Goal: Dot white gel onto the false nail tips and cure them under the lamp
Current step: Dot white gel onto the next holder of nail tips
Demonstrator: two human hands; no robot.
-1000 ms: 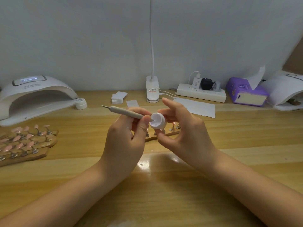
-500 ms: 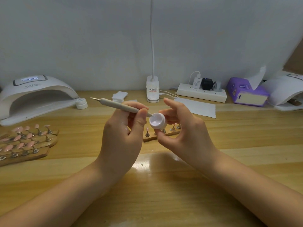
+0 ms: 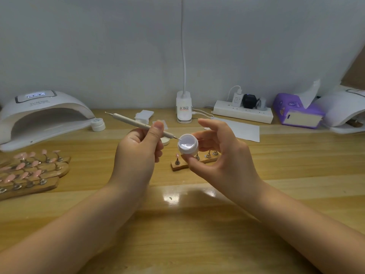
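Observation:
My left hand (image 3: pixel 138 153) grips a slim beige dotting pen (image 3: pixel 136 123), its metal tip touching the rim of a small open white gel jar (image 3: pixel 187 144). My right hand (image 3: pixel 223 155) pinches that jar between thumb and fingers, tilted toward me, above the table. Under the jar a small wooden stand (image 3: pixel 178 166) carries several nail tips on pegs, partly hidden by my right hand. The jar's white lid (image 3: pixel 165 141) lies behind my left hand. The white curing lamp (image 3: pixel 43 115) stands at the far left with its display lit.
Several wooden stands with pink nail tips (image 3: pixel 29 173) lie at the left. A second small white jar (image 3: pixel 98 124) sits by the lamp. At the back are cotton pads (image 3: pixel 144 115), a desk lamp base (image 3: pixel 184 109), a power strip (image 3: pixel 243 112), white paper (image 3: pixel 243 129), a purple tissue pack (image 3: pixel 296 113) and another white device (image 3: pixel 343 113).
My left hand has lifted and drawn the pen back to the left, so its tip now sits at the jar's rim. The jar has tilted more toward me, showing the gel surface.

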